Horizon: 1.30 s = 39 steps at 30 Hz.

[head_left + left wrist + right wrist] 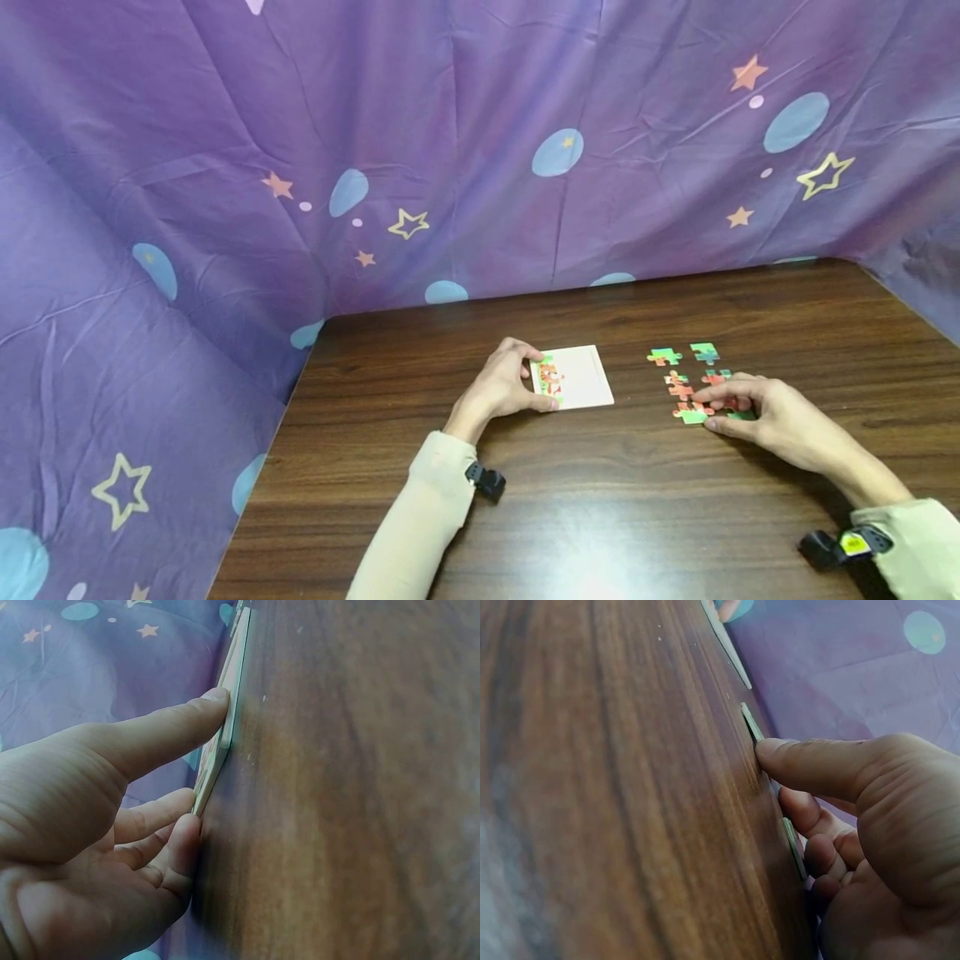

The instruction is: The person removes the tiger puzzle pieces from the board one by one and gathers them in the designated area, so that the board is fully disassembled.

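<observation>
A white square puzzle tray (585, 379) lies on the table, with joined pieces in green, red and white (551, 377) along its left side. My left hand (498, 383) holds the tray at its left end, thumb on the near edge and fingers at the far corner. In the left wrist view the thumb (202, 712) presses the tray's rim. To the right, my right hand (772, 412) pinches a green and red puzzle piece (692, 416) between thumb and forefinger. The right wrist view shows the thumb (795, 757) against that piece's edge (751, 720).
More loose pieces lie around the right hand: a green and orange one (664, 357), a green and teal one (705, 352) and a red one (678, 385). Others are partly under its fingers. A purple patterned cloth (480, 167) hangs behind the wooden table (570, 483).
</observation>
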### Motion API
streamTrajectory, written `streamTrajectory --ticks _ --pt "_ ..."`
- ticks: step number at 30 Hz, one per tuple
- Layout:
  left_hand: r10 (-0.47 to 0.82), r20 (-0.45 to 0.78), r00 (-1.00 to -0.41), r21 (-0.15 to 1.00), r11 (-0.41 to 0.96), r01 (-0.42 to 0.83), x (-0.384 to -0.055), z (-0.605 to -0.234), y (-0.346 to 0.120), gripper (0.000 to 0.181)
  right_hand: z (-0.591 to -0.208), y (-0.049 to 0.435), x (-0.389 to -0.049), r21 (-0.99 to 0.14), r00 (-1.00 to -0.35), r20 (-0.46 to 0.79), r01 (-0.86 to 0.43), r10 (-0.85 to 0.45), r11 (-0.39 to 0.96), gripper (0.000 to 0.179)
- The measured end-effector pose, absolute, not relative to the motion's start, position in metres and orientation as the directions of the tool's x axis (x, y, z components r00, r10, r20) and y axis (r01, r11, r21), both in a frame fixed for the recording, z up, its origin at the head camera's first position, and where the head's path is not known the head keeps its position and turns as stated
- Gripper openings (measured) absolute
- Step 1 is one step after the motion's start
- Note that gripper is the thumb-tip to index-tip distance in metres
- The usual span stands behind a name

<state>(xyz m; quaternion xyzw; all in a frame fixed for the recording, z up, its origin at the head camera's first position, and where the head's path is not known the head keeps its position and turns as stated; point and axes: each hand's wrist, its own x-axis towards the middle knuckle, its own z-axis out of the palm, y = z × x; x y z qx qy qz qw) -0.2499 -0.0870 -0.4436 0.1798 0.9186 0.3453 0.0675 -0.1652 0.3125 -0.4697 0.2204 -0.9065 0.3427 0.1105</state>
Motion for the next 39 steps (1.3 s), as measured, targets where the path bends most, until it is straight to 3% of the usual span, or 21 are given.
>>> streamTrajectory --ticks 6,13,39 --pt "0.379 -0.024 -0.925 0.670 0.693 0.266 -0.245 -0.434 -0.086 0.082 -0.470 0.313 -0.165 -0.553 -0.874 0.358 -0.483 -0.330 0.679 0.037" --pt "0.392 0.023 -0.920 0.641 0.700 0.315 -0.256 -0.453 -0.089 0.085 -0.470 0.312 -0.165 -0.555 -0.871 0.362 -0.487 -0.331 0.674 0.038" --pt "0.369 -0.031 -0.929 0.661 0.705 0.258 -0.242 -0.432 -0.085 0.088 -0.467 0.310 -0.162 -0.588 -0.875 0.360 -0.482 -0.324 0.649 0.047"
